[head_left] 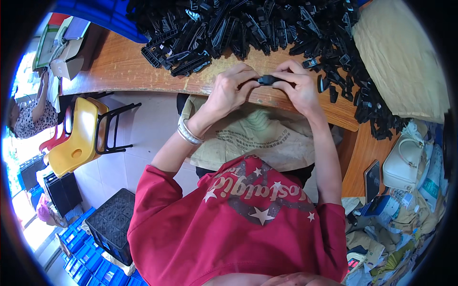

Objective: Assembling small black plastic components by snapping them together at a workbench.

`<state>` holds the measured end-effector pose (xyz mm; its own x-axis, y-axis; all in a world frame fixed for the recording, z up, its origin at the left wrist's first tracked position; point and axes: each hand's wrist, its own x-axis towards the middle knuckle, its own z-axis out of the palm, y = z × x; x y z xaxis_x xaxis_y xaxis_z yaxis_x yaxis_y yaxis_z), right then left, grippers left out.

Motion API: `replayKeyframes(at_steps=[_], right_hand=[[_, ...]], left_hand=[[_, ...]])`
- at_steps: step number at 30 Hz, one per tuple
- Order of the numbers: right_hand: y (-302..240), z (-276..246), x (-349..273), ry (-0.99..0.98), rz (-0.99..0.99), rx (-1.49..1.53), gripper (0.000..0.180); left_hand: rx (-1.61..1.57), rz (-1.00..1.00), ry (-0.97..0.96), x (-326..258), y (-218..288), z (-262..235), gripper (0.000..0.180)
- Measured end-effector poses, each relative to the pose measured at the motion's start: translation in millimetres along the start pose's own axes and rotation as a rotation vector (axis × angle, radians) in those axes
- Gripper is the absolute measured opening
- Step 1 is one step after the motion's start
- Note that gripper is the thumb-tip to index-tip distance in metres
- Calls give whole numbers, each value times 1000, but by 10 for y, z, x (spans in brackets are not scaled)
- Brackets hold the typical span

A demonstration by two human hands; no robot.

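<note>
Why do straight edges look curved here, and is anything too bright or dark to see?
Head view: the fisheye lens bends the edge of the table and leaves black corners; glare whites out patches at far left; the small black piece between the left hand and right hand shows little detail.

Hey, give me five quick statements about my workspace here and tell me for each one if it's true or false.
1. The left hand and right hand both hold a small black part. True.
2. The silvery bangle is around the right wrist. False: it is around the left wrist.
3. A pile of black parts lies on the table, beyond the hands. True.
4. The yellow chair is at the picture's right. False: it is at the left.
5. The shirt is green. False: it is red.
</note>
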<state>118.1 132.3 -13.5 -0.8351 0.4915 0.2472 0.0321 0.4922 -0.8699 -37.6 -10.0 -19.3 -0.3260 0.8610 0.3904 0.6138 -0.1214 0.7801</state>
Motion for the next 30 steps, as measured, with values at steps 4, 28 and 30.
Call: replayKeyframes(at_steps=[4, 28, 30], right_hand=[[-4, 70, -64, 58, -45, -171, 23], [23, -8, -349, 358, -132, -732, 20], [40, 40, -327, 361, -159, -641, 19]], left_hand=[[26, 2, 21, -54, 2, 8, 12], [586, 302, 259, 41, -173, -170, 34], [617, 275, 227, 34, -188, -169, 31]])
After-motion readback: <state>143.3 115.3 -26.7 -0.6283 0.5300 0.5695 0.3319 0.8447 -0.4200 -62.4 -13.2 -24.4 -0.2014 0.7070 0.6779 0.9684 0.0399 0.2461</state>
